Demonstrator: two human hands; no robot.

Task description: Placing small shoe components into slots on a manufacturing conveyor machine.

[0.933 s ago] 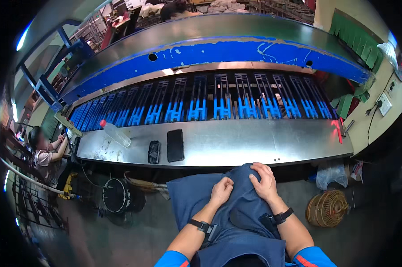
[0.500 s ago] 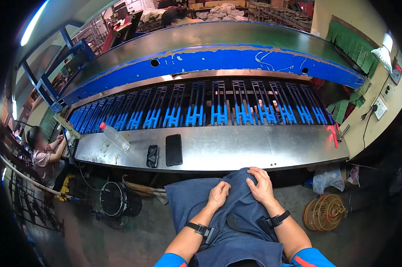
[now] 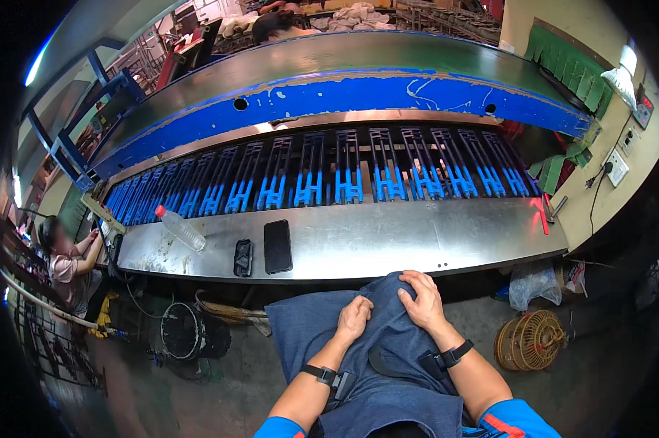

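Dark blue cloth [image 3: 298,330], one: draped over the person's lap, before the worktop's [image 3: 358,237] near edge. Left hand [image 3: 354,319]: on the cloth, fingers curled inward; cannot tell whether they grip a fold. Right hand [image 3: 423,302]: on the cloth, fingers extended, thumb spread apart, laid over it. Phone [image 3: 277,247], black: left of the worktop's middle, by the near edge. Bottle [image 3: 181,230], clear, red cap: towards the worktop's left end.

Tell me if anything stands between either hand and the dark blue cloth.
Nothing visible does: the left hand and the right hand both rest directly on the dark blue cloth. The black phone lies beyond, on the metal counter.
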